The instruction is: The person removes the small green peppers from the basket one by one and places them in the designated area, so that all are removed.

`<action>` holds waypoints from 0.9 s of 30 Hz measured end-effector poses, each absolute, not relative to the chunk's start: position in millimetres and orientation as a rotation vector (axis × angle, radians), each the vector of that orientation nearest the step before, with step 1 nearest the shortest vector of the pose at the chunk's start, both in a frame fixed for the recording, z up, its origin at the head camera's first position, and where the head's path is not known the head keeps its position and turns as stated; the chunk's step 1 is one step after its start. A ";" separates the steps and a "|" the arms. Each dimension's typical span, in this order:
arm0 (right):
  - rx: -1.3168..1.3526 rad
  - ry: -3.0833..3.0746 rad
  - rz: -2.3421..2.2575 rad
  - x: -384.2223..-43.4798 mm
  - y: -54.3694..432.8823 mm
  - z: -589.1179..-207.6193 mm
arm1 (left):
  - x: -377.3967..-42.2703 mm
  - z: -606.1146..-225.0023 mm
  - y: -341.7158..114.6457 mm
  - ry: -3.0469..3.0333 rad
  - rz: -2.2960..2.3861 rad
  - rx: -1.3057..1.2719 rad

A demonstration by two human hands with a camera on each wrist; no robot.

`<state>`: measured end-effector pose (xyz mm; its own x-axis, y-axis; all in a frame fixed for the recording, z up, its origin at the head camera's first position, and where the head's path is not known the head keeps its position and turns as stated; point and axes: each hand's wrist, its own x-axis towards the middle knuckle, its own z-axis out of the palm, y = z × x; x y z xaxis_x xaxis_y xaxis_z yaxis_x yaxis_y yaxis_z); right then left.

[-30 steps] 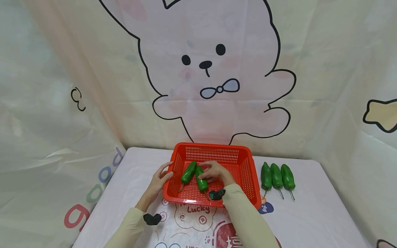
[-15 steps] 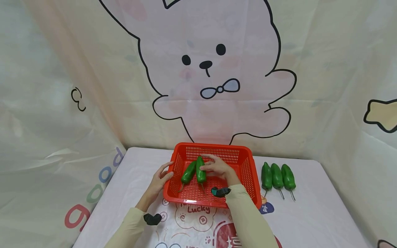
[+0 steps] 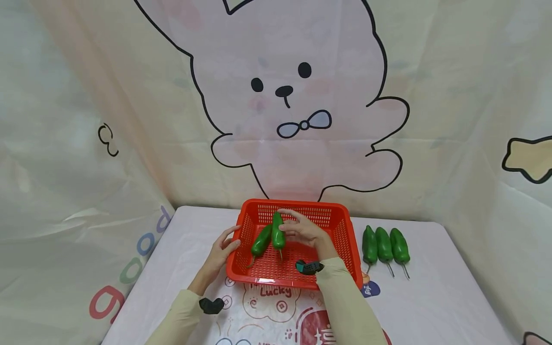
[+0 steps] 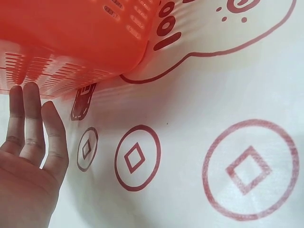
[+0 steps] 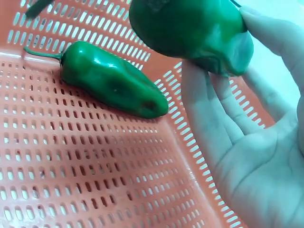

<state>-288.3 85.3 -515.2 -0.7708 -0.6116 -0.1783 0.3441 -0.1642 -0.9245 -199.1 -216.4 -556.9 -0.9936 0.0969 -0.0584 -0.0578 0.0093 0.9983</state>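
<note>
While the left hand (image 3: 221, 252) is resting at nine o'clock on the red basket (image 3: 271, 281), its fingers are reaching out fairly straight against the outer wall, touching rather than clenching. Inside, at nine o'clock from the basket's middle, a loose pepper (image 3: 261, 241) is lying on the floor, its tip pointing to one o'clock and its stem to seven. Just to that one's three o'clock, a held pepper (image 3: 278, 235) is hanging apparently clear of the floor, its tip facing twelve and its stem six. The right hand (image 3: 304, 231) is gripping it narrowly between thumb and fingers from the three o'clock side. Outside the basket, also at three o'clock, three peppers (image 3: 384, 245) are lying side by side on the table (image 3: 440, 297), their stems facing roughly six. The step in hand is probably the shifting of a single pepper; whether it is coming out or going in, I cannot tell. The next move seems to be calling for a secure pinch, a path clear of the loose pepper and the rim, and a steady basket.
</note>
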 end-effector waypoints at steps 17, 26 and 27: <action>-0.436 1.574 -1.932 -283.3 90.5 -490.5 | -198.6 -555.5 -216.3 2.156 2.125 0.038; -0.439 1.614 -1.932 -280.7 93.9 -486.3 | -198.0 -555.7 -217.3 2.145 2.136 0.061; -0.437 1.621 -1.935 -280.5 94.4 -486.1 | -198.2 -556.3 -217.4 2.145 2.135 0.066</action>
<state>-280.5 94.4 -486.1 -0.7835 -0.6116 -0.1099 0.2153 -0.1013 -0.9713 -198.2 -217.4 -556.3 -0.9925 0.1114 -0.0505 -0.0500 0.0074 0.9987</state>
